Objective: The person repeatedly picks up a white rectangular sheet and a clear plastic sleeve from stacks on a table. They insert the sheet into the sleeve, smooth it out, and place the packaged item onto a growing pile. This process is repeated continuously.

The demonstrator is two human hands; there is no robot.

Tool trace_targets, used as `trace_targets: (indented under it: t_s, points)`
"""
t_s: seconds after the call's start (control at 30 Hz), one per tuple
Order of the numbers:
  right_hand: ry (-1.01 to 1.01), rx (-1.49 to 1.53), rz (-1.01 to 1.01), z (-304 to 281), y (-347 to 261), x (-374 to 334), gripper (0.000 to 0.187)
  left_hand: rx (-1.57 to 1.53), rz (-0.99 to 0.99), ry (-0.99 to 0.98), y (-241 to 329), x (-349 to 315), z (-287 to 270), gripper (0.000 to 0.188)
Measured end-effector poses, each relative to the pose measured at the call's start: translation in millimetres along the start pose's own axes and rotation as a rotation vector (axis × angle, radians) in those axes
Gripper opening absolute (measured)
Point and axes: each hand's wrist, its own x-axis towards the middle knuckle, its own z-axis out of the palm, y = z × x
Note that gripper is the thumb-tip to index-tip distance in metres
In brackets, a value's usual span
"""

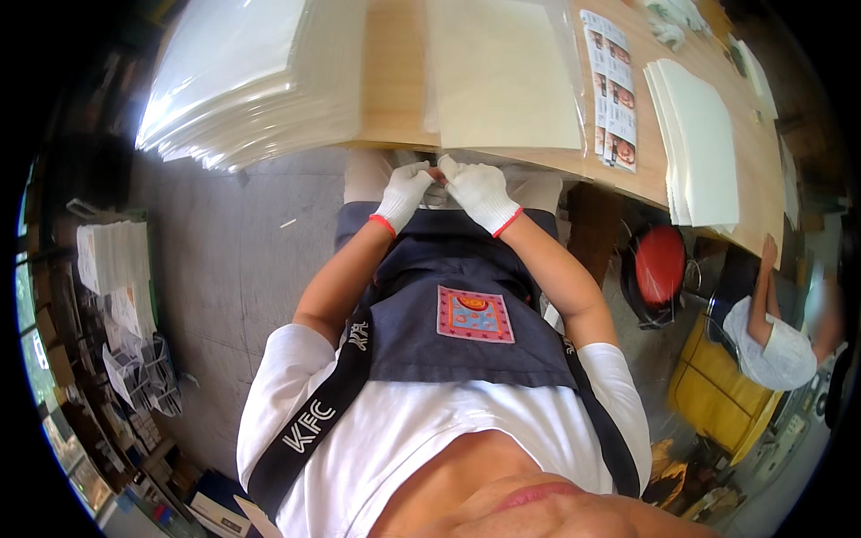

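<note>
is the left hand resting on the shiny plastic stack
No, the left hand is close beside the right hand in front of the body, apart from the plastic stack.

Wooden table (391, 81), thick stack of clear plastic sheets (238, 85), cream paper (504, 81) near its edge, printed strips (615, 99), white sheets (701, 148), white gloves (666, 32)

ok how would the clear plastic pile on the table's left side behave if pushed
The plastic pile would probably slide and fan out, since its glossy layers lie staggered. Single layers look thin and filmy, so likely floppy.
</note>
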Motion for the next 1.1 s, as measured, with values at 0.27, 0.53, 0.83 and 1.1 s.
trace_targets:
  t_s: [0.27,0.53,0.83,1.1]
  points:
    - [0.654,0.178,0.914,-70.5,158.0,-155.3,0.022,0.198,0.099,0.082,-0.9,-17.4,-22.5,0.026]
    - [-0.469,-0.109,0.73,21.7,187.3,-277.7,0.02,1.284,1.152,0.328,42.3,-15.6,-26.7,0.026]
    - [0.478,-0.15,0.038,-38.1,129.2,-94.3,0.029,1.35,1.448,-0.02,59.7,0.1,-12.1,0.014]
    - [0.588,0.528,0.839,1.4,95.4,-76.9,0.027,0.271,0.541,0.528,1.3,-2.7,-5.8,0.013]
